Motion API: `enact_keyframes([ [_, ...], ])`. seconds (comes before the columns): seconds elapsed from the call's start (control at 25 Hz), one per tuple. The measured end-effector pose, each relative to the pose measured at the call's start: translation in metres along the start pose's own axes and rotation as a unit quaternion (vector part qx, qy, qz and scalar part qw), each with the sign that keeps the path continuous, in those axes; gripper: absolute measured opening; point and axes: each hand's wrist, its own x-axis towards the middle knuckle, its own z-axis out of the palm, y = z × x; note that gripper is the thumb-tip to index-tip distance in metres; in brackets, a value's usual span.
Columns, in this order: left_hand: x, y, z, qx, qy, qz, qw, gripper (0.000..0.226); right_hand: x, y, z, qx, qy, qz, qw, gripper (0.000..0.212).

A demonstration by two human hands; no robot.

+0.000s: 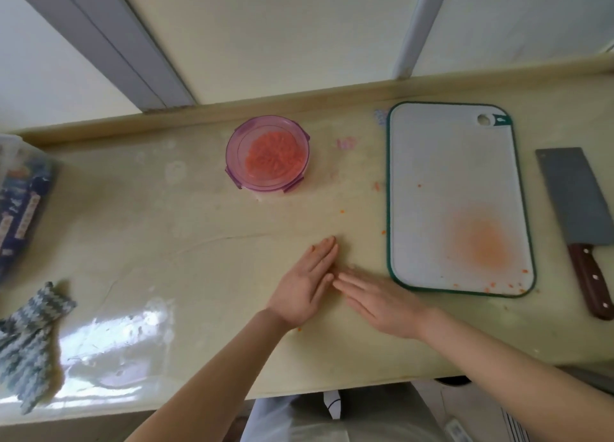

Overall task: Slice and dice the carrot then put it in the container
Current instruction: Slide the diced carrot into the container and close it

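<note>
Since diced carrot [275, 156] sits in the container [232, 149], I log left hand [305, 285] and right hand [382, 303] flat on counter [199, 259], fingers straight, gripping nothing: job likely done.

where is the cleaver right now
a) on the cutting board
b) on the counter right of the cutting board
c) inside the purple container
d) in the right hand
b: the cleaver lies on the counter, just right of the cutting board, while the left hand and right hand rest flat on the counter and hold nothing.
</note>
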Motion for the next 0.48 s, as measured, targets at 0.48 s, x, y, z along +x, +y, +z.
enact_keyframes([
  [0.48,0.081,0.021,0.017,0.121,-0.082,0.116,0.983,0.057,0.011,0.120,-0.072,0.000,0.163,0.300,0.940,0.057],
])
